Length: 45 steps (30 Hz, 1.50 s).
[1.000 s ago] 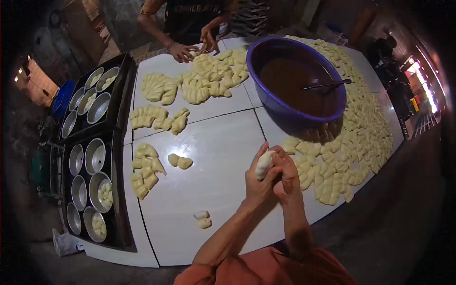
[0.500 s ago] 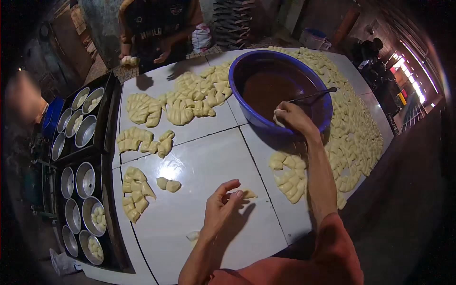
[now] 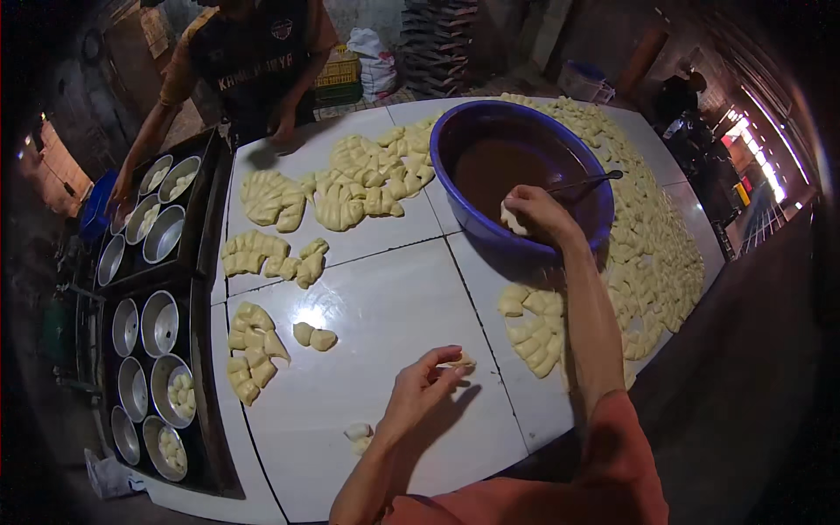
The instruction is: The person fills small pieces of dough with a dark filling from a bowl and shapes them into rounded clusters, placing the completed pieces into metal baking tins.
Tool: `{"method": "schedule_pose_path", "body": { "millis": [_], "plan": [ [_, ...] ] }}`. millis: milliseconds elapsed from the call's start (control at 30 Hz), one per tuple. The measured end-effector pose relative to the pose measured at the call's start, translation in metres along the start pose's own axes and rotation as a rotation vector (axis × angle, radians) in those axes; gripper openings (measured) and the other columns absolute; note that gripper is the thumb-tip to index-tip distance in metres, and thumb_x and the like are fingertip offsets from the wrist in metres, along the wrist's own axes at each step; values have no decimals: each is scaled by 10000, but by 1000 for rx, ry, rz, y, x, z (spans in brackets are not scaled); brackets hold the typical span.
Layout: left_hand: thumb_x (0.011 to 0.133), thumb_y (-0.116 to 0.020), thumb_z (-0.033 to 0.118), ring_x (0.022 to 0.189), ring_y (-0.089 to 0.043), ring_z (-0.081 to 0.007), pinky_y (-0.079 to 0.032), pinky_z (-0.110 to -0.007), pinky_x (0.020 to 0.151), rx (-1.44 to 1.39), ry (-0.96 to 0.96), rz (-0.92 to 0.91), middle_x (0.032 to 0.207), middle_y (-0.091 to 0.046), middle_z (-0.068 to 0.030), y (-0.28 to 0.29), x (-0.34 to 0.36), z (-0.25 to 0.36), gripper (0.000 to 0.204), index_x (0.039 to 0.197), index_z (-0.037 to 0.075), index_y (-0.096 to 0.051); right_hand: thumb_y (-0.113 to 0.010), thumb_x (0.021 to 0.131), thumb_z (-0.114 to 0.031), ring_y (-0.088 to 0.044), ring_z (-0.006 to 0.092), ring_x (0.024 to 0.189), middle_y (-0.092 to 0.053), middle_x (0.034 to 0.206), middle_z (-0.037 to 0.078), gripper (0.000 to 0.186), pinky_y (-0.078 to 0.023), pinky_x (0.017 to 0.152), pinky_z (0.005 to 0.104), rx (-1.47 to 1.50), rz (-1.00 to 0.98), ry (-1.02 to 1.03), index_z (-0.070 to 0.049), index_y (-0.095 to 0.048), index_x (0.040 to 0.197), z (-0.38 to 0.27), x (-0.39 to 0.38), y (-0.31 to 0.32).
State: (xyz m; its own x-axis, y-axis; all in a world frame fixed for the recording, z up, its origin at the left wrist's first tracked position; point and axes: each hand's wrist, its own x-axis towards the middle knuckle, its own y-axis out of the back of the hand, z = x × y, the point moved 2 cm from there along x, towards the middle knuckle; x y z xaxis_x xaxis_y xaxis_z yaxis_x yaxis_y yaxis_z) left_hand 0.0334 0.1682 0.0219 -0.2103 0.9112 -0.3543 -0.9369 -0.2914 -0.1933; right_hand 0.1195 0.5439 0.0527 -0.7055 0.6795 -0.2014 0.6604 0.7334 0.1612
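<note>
My left hand (image 3: 422, 389) is over the tiled table, thumb and fingers closed on a small flattened dough piece (image 3: 468, 360). My right hand (image 3: 542, 214) is at the near rim of a blue plastic basin (image 3: 444, 179), closed on a small whitish thing whose kind I cannot make out. Brown filling (image 3: 499, 169) lies in the basin, and a dark-handled utensil (image 3: 591, 181) leans across its right side. Two dough lumps (image 3: 315, 336) sit left of my left hand. Small pale pieces (image 3: 359, 435) lie beside my left wrist.
Dough pieces (image 3: 656, 236) cover the table's right side; more dough clusters (image 3: 273, 201) lie at the left. Round metal pans (image 3: 161, 323), some holding dough balls, stand in dark trays along the left edge. A co-worker (image 3: 254, 70) stands across the table, one hand reaching toward the pans.
My right hand stays at the basin rim, slightly shifted. My left hand has lifted the dough piece a little. The co-worker has moved left and now reaches over to the far pans.
</note>
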Motion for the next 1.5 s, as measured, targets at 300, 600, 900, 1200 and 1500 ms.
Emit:
{"method": "schedule_pose_path", "body": {
  "millis": [300, 600, 900, 1200, 1500],
  "plan": [
    [979, -642, 249, 1078, -659, -206, -518, -340, 944, 32, 63, 44, 1261, -651, -150, 15, -17, -9, 445, 1339, -3, -569, -632, 891, -181, -600, 144, 737, -657, 807, 35, 158, -479, 680, 322, -601, -193, -8, -33, -685, 888, 21, 22, 3],
    [1003, -604, 313, 1166, -609, -234, -498, -358, 966, -283, -77, 36, 1307, -614, -142, 1, 23, 1, 470, 1336, -17, -569, -645, 967, -247, -624, 78, 658, -629, 784, 6, 151, -462, 497, 195, 323, -81, -2, -108, -587, 967, -33, -74, -78],
    [994, -609, 304, 890, -613, -130, -496, -302, 849, -834, -93, 194, 978, -662, -49, 22, 1, -30, 300, 1104, 26, -635, -624, 965, -138, -666, 155, 862, -645, 988, 68, 196, -585, 701, 291, 676, -228, -127, -45, -555, 1123, 27, -158, -212],
    [957, -689, 155, 846, -649, -99, -542, -237, 756, -626, -252, 508, 1018, -712, -99, 61, -32, -66, 343, 1230, -52, -661, -716, 855, -41, -635, 252, 1000, -595, 1190, 122, 341, -531, 874, 336, -304, 45, 480, -4, -641, 1186, 41, -201, -284],
    [903, -754, 232, 855, -654, -131, -534, -270, 745, -410, -130, 394, 986, -706, -84, 96, -48, -39, 357, 1147, -21, -696, -713, 882, -121, -581, 120, 798, -669, 911, 30, 215, -483, 709, 259, 221, -109, -15, 11, -699, 1051, 42, -199, -303]
  ]
}}
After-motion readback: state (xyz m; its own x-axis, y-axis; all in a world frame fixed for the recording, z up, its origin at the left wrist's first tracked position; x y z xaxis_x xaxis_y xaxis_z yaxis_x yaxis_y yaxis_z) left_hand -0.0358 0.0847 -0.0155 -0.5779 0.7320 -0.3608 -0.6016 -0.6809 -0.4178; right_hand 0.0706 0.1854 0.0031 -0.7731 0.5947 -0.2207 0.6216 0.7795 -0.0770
